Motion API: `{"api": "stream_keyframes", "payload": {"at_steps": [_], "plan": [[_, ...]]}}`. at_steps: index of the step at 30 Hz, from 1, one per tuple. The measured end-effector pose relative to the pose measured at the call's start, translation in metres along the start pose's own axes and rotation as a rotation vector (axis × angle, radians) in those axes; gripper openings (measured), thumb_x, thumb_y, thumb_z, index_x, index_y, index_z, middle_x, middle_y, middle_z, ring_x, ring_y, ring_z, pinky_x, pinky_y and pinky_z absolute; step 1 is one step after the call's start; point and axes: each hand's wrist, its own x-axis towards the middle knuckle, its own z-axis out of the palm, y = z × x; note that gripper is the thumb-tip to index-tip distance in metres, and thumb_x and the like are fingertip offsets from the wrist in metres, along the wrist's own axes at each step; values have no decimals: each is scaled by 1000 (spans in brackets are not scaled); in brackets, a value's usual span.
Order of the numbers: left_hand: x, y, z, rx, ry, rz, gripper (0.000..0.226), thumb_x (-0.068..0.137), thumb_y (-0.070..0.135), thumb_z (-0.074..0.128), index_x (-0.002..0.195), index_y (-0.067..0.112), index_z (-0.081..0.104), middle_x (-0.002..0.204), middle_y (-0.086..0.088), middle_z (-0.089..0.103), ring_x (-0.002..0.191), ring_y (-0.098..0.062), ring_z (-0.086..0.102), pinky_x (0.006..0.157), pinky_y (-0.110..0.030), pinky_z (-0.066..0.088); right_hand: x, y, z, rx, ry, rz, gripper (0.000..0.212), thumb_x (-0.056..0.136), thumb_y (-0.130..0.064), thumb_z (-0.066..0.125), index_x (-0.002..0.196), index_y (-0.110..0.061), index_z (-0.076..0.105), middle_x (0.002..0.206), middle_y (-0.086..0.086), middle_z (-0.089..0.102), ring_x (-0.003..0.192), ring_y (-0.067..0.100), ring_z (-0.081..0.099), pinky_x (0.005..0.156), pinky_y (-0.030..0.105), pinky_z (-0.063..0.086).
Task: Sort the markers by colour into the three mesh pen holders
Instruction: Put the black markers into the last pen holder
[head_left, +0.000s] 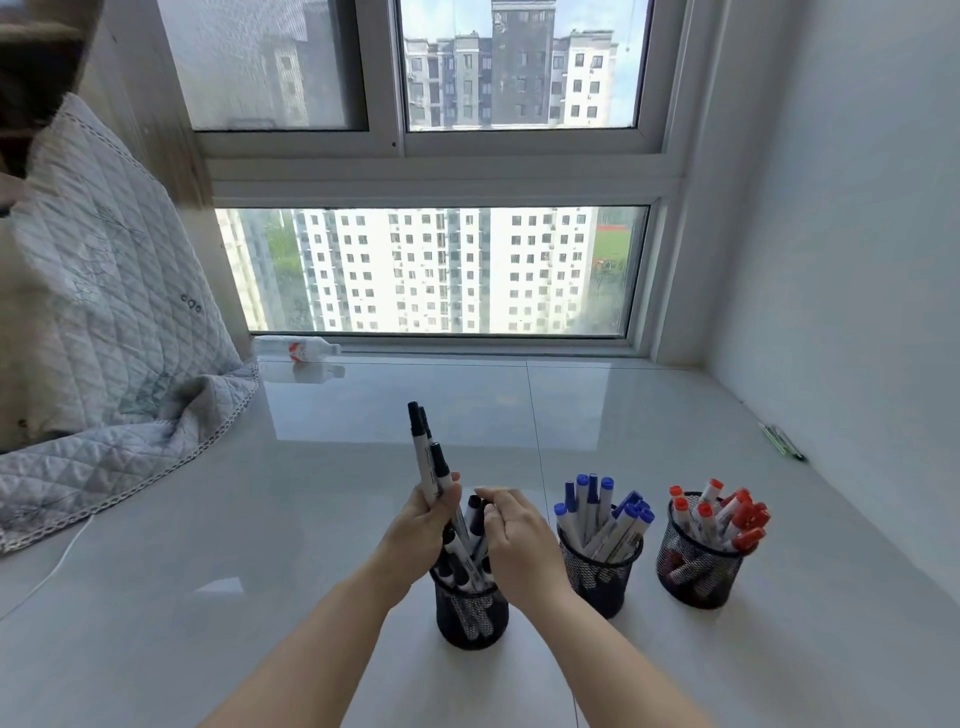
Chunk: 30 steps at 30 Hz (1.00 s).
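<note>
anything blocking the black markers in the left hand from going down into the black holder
Partly: the right hand hovers over the black holder, which is already crowded with upright markers. The left hand holds the black markers just above.

Glossy white sill (675, 415) bears three mesh holders (597, 571), quilt (104, 457), bottle (296, 349).

I am in a home, in what looks like a bedroom high up in an apartment block. I am at a wide, glossy white window ledge (597, 415) set in a bay under a sliding window (431, 171), with white residential towers (441, 270) outside at and below my level. A quilted grey bedspread (104, 322) spills onto the ledge at my left. A plastic bottle (298, 349) lies on its side by the glass. Plain white walls (857, 208) close in the right side.
</note>
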Motion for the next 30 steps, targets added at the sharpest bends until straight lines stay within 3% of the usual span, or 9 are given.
{"api": "stream_keyframes", "payload": {"at_steps": [9,12,15,17,20,23,25,28,30], "plan": [[13,6,-5,-7,-144,-26,8,95,34,43,97,33,51,87,15,49,75,4,47,64,-10,42,0,-2,-1,-30,-47,27,34,98,-22,32,127,-20,50,127,-5,51,118,12,43,95,24,36],[14,7,-8,7,-202,-30,11,96,29,44,97,26,54,91,10,54,79,2,52,66,-6,45,1,-3,-1,-29,-59,35,34,98,-25,33,128,-20,49,128,-4,50,120,12,39,96,23,33],[13,10,-11,75,-292,-68,24,97,26,43,112,12,56,103,-7,59,97,-19,59,88,-25,46,7,-6,-6,6,-51,44,35,98,-32,35,130,-24,46,131,-6,49,125,10,36,95,22,31],[10,10,-13,122,-334,-108,30,97,31,42,119,13,53,107,-10,59,102,-26,59,88,-32,47,11,-12,-11,72,-6,26,35,96,-35,40,130,-29,43,129,-10,48,124,7,37,92,21,29],[11,8,-14,197,-369,-117,29,97,34,41,119,18,51,107,-6,58,98,-19,55,78,-23,44,17,-27,-17,186,35,-61,42,91,-39,50,131,-37,38,121,-20,46,119,3,41,89,22,31],[17,8,-13,241,-454,-71,21,99,12,38,118,13,45,104,-3,57,102,-21,53,81,-18,43,25,-42,-21,188,28,-193,50,87,-39,57,132,-42,36,125,-21,47,115,0,44,88,20,36],[19,6,-11,241,-483,-41,21,97,0,38,116,9,42,98,1,57,106,-29,53,85,-23,42,31,-49,-22,127,-1,-257,45,88,-34,56,130,-41,40,124,-16,52,110,2,49,86,21,42],[19,3,-9,228,-449,-53,19,97,0,39,104,16,46,100,-6,54,104,-23,48,94,-37,40,38,-53,-22,112,1,-254,20,91,-23,51,110,-29,54,102,-5,64,91,12,60,73,28,49],[15,2,-9,235,-392,-73,10,96,10,46,102,19,45,94,-2,56,93,-16,52,87,-31,42,40,-54,-22,91,-3,-240,12,93,-20,49,103,-23,54,90,-2,63,83,16,60,68,28,47]]}}
